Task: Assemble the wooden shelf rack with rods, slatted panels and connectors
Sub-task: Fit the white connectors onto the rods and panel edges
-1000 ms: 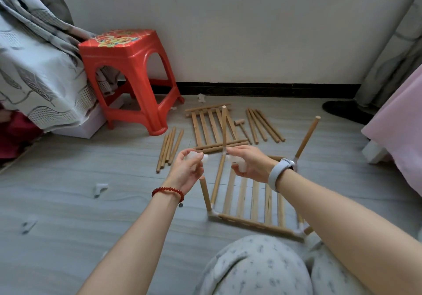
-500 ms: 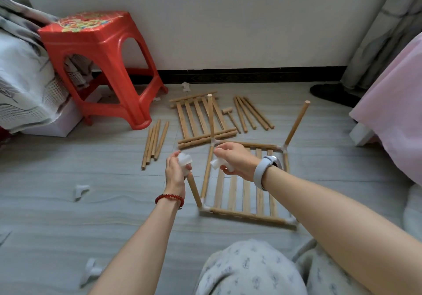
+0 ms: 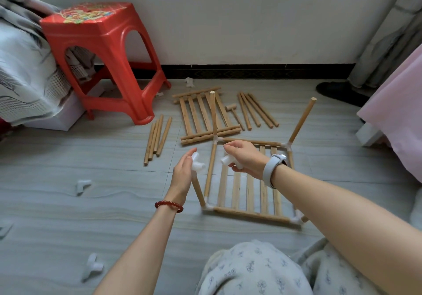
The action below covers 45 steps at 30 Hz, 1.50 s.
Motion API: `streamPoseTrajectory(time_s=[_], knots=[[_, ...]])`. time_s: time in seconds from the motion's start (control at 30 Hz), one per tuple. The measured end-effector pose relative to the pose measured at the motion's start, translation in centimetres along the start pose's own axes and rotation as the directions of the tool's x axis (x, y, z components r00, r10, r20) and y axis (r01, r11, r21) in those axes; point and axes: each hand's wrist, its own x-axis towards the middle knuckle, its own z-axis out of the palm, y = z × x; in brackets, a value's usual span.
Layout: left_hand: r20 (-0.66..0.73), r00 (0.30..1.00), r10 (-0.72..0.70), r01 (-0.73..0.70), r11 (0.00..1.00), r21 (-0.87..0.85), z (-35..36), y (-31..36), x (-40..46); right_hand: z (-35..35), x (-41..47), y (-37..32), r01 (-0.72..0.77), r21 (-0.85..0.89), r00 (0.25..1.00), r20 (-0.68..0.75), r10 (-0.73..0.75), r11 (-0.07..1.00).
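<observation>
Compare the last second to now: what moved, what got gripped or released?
The left hand lowered its white connector onto the top of the near-left rod. The right hand still holds the other connector. Nothing was released. The base panel and loose rods are unmoved.

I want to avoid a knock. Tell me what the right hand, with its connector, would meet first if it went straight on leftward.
Probably the white connector held by the left hand atop the near-left rod. The right hand points its own connector that way, though depth is unclear.

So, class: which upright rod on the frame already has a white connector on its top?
The near-left rod, capped beside the left hand; the others' tips stay bare.
</observation>
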Motion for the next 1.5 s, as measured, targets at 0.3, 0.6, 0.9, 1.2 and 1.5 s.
streamPoseTrajectory(time_s=[0.3,0.6,0.9,1.2,1.5], knots=[[0.026,0.999,-0.027,0.029,0.995,-0.100,-0.8,0.0,-0.6,-0.7,0.3,0.6,0.012,-0.044,1.000,-0.028,-0.013,0.999],[0.080,0.996,-0.047,0.049,0.999,-0.021,-0.6,-1.0,-1.4,-1.0,0.8,0.9,0.004,-0.020,0.999,-0.033,-0.005,1.000],[0.020,0.998,-0.067,0.066,0.996,0.065,1.0,-0.5,-1.1,-3.1,-0.1,0.1,-0.103,0.194,0.992,0.091,0.087,0.976],[0.028,1.000,-0.003,-0.004,0.968,0.250,2.0,-0.3,-1.8,-12.0,-5.3,2.0,0.044,0.000,0.990,-0.136,-0.043,0.999],[0.081,0.980,0.183,-0.179,0.616,0.767,6.4,0.8,-2.2,-19.3,-9.6,9.3,-0.115,-0.167,0.885,-0.466,0.025,0.979]])
